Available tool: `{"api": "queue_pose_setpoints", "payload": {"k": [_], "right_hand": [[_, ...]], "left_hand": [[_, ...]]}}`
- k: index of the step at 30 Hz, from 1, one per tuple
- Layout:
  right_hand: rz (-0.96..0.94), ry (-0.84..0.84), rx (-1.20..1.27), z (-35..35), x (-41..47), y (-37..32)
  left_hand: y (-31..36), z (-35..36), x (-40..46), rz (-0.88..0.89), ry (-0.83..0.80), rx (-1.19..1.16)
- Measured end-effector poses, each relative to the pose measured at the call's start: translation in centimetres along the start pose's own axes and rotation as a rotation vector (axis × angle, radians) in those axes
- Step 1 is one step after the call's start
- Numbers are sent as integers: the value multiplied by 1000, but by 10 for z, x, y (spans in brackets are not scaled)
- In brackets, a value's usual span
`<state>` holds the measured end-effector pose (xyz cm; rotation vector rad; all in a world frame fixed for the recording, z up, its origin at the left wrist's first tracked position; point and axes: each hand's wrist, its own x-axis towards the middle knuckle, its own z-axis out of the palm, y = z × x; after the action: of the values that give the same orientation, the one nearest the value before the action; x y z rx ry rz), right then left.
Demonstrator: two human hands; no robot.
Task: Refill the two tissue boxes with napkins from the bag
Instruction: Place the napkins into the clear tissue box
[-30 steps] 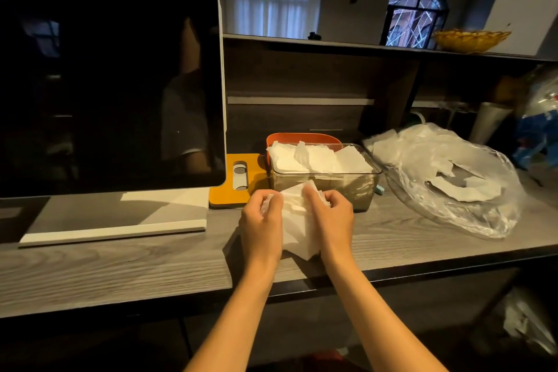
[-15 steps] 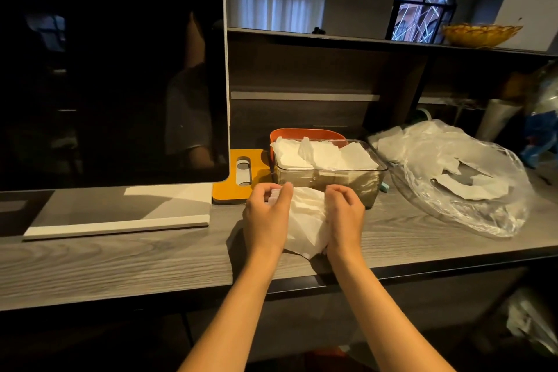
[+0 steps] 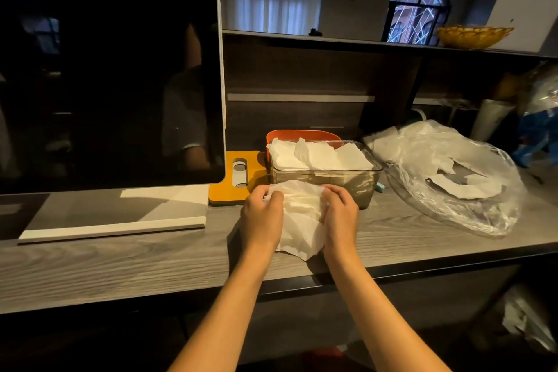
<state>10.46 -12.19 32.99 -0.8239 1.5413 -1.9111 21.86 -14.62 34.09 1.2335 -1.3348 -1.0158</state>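
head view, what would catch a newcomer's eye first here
Front and centre, the left hand and right hand grip a crumpled white napkin over the grey desk. Just behind it sits a clear box heaped with napkins, with a plastic bag to its right. A big dark screen fills the left.

Soft, crinkled white paper napkins over a matt grey wood-grain desk. Clear glossy plastic tissue box, thin shiny crumpled plastic bag. Glossy black monitor glass, smooth matt orange lid.
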Motion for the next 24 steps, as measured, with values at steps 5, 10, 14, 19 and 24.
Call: {"api": "queue_pose_setpoints", "payload": {"k": [5,10,14,19,24], "right_hand": [[-21,-61,-126,4,-3,0],[-66,-132,-87,2,-5,-6],[-86,-127,-198,3,-1,3],[-114,-139,-255,2,-1,6],[-8,-341,-224,1,-5,-6]], "left_hand": [[3,0,-1,-5,27,21],[6,-3,3,157,93,168],[10,-8,4,568,-31,436],[13,-27,19,664,-449,788],[4,-31,21,644,-459,869]]}}
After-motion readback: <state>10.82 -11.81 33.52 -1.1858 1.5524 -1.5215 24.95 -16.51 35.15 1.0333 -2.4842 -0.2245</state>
